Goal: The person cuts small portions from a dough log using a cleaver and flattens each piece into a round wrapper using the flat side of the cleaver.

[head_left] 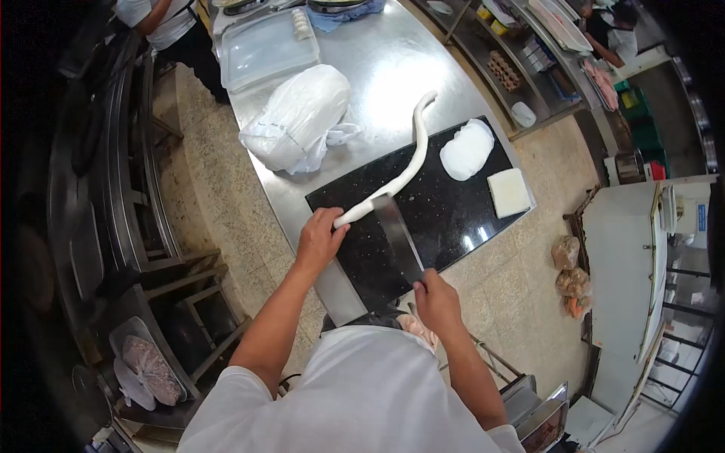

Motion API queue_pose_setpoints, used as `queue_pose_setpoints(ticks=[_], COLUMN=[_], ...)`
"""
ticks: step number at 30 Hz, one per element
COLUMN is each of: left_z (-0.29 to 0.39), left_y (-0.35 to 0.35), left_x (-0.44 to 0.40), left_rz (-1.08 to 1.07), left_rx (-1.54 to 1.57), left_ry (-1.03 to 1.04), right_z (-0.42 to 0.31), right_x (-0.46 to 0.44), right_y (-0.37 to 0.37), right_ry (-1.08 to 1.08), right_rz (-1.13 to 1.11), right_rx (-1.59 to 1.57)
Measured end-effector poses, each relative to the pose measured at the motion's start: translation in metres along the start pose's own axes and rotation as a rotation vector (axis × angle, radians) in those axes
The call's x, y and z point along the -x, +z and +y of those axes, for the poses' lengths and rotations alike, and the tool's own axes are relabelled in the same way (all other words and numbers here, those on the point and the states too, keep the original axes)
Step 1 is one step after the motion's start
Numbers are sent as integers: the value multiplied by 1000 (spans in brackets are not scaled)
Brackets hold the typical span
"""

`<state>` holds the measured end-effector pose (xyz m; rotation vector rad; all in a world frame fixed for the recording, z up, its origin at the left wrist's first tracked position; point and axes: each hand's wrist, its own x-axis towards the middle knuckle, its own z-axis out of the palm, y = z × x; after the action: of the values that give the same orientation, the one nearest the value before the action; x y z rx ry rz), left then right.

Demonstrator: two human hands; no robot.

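A long white rope of dough (411, 167) curves over a black stone slab (362, 257) and on past its far edge onto the steel table. Its near left end lies in my left hand (321, 238), fingers closed round it. My right hand (437, 302) grips the handle of a broad-bladed knife (399, 234). The blade's tip end is at the dough rope, a short way from my left fingers; whether it has cut in, I cannot tell. To the right on the slab are a round white mound (467, 150) and a square pale block (508, 192).
A filled white plastic bag (302, 113) stands on the steel table (370, 45), left of the dough. Behind it is a clear plastic tray (268, 53). One person (170, 30) stands far left, another (615, 34) far right. Shelves (483, 57) hold eggs and containers.
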<state>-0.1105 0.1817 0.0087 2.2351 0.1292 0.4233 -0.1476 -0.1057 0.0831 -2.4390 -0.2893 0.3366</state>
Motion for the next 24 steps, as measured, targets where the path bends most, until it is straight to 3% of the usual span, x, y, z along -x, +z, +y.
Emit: queue_pose_setpoints(ticks=[2,5,10,13,16,18,20,22,24], left_z=[-4,-6,-9,-2,2,29,69,65,78], left_y=[-1,-6,-8,-19,-25,-20,0,39,65], left_x=[-1,0,-8,-8,13,28,31,61,57], left_rz=[-118,-177,-157,-97,-257,-526,-892,-654,-684], left_rx=[22,-105,-118,6,-174,-474,-494,-587,-520], left_ry=[-40,42,102,105,25,132,160,628,589], right_z=[-34,-59,-49,-25,18,50,70,86,97], right_x=[-6,-10,-23,-4,34,63,97,108,116], right_y=[-7,-2,29,14,-5,-20,-37,-60,-84], right_ry=[-46,-178,-54,-61,-2,75,115,164,272], right_rz=[-120,-151,-246,-217,-276,-194,-103,-15,115], right_rx=[250,323,397,321,164,-84,-172,-268,-452])
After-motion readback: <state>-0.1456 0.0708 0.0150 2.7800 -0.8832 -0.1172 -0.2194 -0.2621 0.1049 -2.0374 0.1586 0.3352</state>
